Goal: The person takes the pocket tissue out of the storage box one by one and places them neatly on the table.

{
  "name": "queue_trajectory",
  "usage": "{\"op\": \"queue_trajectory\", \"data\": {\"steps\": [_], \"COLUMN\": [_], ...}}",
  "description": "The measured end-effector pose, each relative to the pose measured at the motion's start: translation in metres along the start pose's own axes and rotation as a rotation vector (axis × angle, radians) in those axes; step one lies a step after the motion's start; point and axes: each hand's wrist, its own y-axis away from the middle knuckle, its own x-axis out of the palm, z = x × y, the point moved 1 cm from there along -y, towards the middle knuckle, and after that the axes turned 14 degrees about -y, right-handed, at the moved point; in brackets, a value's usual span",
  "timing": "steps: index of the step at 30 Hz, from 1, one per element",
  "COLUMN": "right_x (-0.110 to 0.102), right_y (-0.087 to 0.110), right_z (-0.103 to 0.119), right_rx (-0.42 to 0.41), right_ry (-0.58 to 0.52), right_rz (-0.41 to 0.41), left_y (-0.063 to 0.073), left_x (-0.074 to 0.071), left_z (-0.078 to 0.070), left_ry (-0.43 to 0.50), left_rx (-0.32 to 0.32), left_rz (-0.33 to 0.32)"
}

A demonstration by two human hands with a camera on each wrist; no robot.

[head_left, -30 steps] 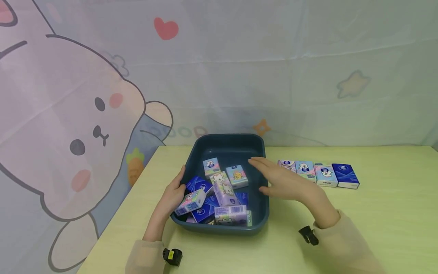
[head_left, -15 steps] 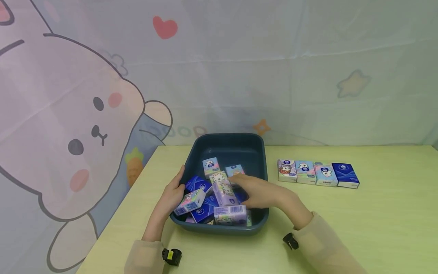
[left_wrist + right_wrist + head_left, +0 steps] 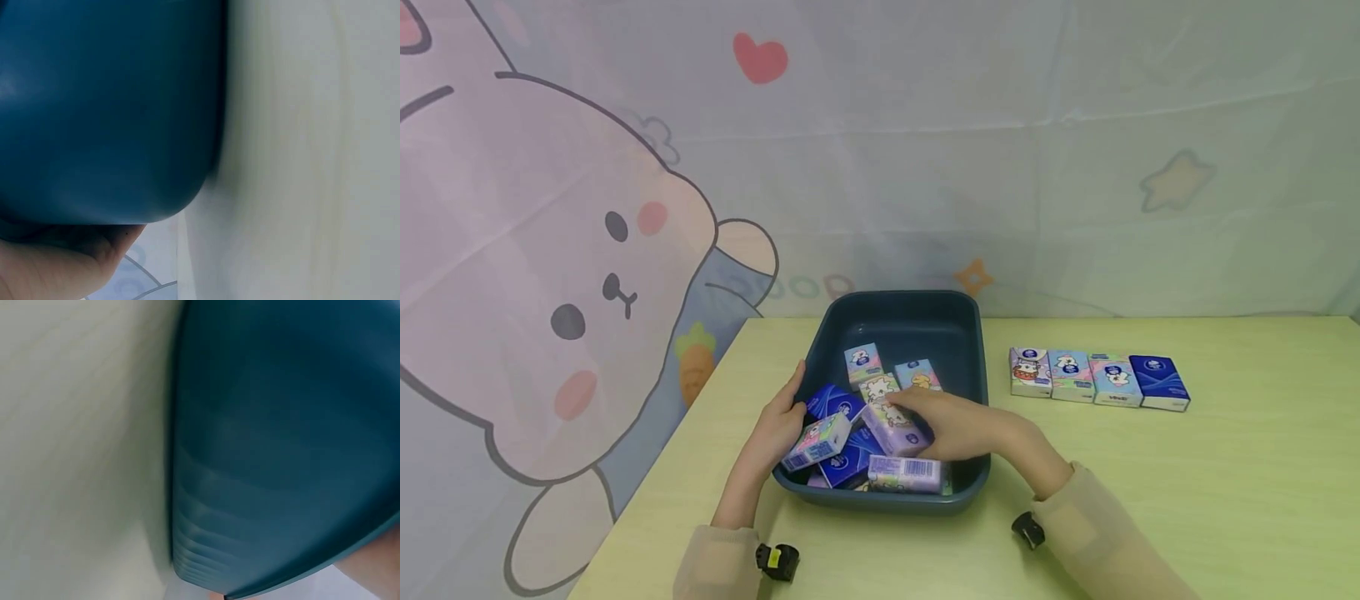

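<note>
"Gripping the left rim of the dark teal bin (image 3: 880, 501) is the left hand (image 3: 777, 429), isn't it?"

"Yes. Its thumb laps over the rim while the rest of the hand lies along the outside. How far those outer fingers bend, I can't tell; the left wrist view shows only part of the hand."

"And the right hand (image 3: 958, 425)?"

"It reaches in over the right rim, fingers partly bent, pinching a lilac pack (image 3: 891, 433). The fingers are towards the pack's far end, the thumb towards its near end."

"Where exactly is that pack?"

"Around the middle of the bin, among the others. A dark blue pack (image 3: 835, 403) lies to its left, a green-edged pack (image 3: 877, 387) just beyond its far end, and a barcoded pack (image 3: 906, 475) at the near side."

"Anything close to the left hand?"

"A pastel pack (image 3: 817, 442), tilted, just beside the thumb."

"What's outside the bin?"

"Four packs sit side by side on the table (image 3: 1225, 483), well to the right: a purple-and-white one (image 3: 1030, 372), two light blue ones (image 3: 1072, 375), and a dark blue one (image 3: 1160, 382) furthest right."
</note>
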Motion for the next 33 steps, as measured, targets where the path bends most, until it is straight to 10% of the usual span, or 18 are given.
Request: {"op": "queue_trajectory", "data": {"steps": [33], "right_x": [0.0013], "right_y": [-0.0046], "right_z": [-0.0028], "right_rx": [-0.011], "right_ry": [-0.031], "right_rz": [-0.047], "left_y": [0.0013], "left_x": [-0.0004], "left_z": [-0.0009], "left_ry": [-0.015], "left_rx": [-0.012], "left_rz": [-0.006]}}
